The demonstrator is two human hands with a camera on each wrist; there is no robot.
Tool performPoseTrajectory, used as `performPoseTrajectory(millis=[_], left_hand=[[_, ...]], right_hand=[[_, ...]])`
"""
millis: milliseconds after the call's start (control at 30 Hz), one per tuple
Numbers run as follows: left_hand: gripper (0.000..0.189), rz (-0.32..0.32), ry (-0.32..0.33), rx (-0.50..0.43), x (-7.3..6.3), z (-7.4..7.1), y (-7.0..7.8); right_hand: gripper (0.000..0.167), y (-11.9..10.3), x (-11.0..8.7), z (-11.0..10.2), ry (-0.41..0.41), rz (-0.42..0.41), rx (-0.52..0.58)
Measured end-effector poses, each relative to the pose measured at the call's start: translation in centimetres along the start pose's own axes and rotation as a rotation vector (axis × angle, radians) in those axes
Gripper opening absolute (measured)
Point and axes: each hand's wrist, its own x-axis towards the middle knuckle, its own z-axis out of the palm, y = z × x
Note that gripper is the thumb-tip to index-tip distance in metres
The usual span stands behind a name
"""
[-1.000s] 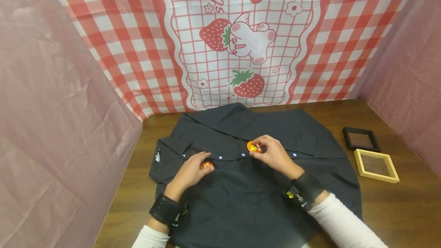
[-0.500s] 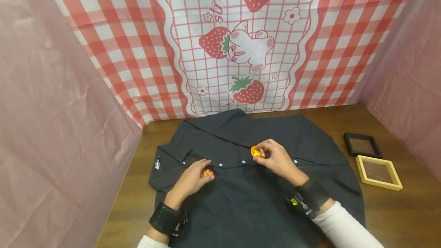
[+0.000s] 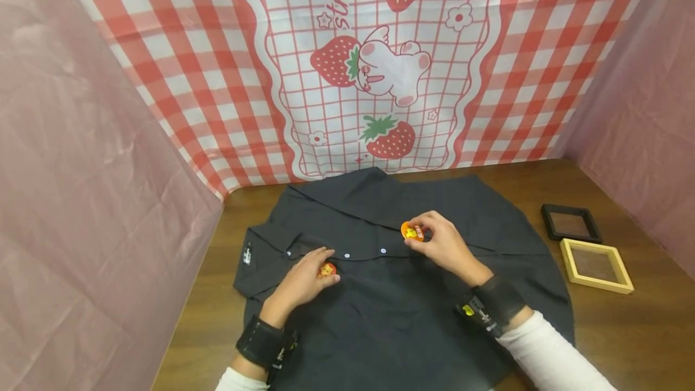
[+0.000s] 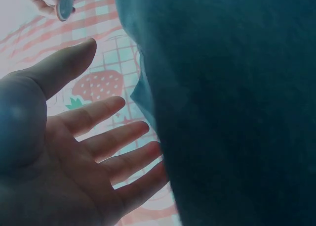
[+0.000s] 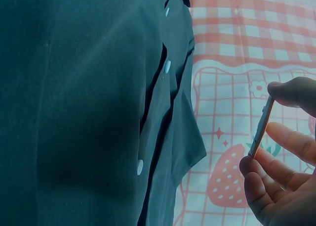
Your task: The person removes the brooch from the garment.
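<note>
A dark grey shirt (image 3: 347, 324) lies spread out, its collar at the left and its row of white buttons across the middle. My right hand (image 3: 442, 243) pinches a round orange badge (image 3: 411, 232) with a yellow figure between thumb and fingertips. In the right wrist view this badge (image 5: 261, 127) shows edge-on, above the cloth. My left hand (image 3: 304, 279) hovers low over the shirt near the collar, and the left wrist view shows its fingers (image 4: 116, 137) extended and spread. A red round badge (image 3: 327, 270) shows between its thumb and forefinger, on the shirt front.
At the right of the wooden table (image 3: 624, 330) are a black frame (image 3: 548, 222) and a pale yellow frame (image 3: 567, 267), side by side. A red checked strawberry cloth (image 3: 206, 65) hangs behind, and pink cloth (image 3: 108, 198) closes off both sides.
My right hand has moved a little to the right over the shirt with the orange badge, and now covers a button that showed before. The left hand stays near the red badge.
</note>
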Motion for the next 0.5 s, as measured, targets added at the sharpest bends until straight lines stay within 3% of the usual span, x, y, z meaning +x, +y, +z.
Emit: performPoseTrajectory(millis=[500], left_hand=[[0.054,-0.006,-0.003,0.015,0.3,0.2,-0.1]], right_hand=[[0.034,0.7,-0.1,-1.3,-0.007,0.05,-0.022]])
